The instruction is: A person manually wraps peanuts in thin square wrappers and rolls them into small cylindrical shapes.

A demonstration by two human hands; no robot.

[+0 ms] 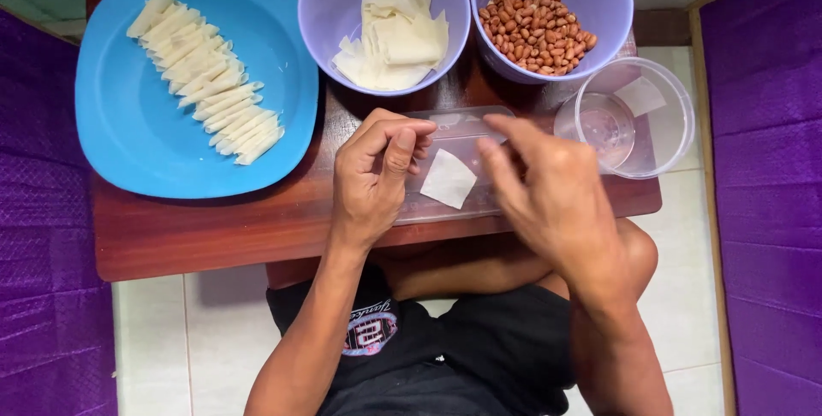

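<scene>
The left hand (377, 172) is curled shut, empty so far as shows; the right hand (548, 189) hovers spread over the wrapper square (448, 179) on the clear tray (462, 125). Best keep the square flat, a corner free for filling.

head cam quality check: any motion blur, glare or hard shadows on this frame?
Head view: right hand is smeared by motion blur, fingers soft; left hand sharper. Wrapper square and folded pieces on the blue plate are crisp. Mild glare on the clear container rim and the wooden table edge. Lighting is even and soft; only a faint shadow under the table.
</scene>
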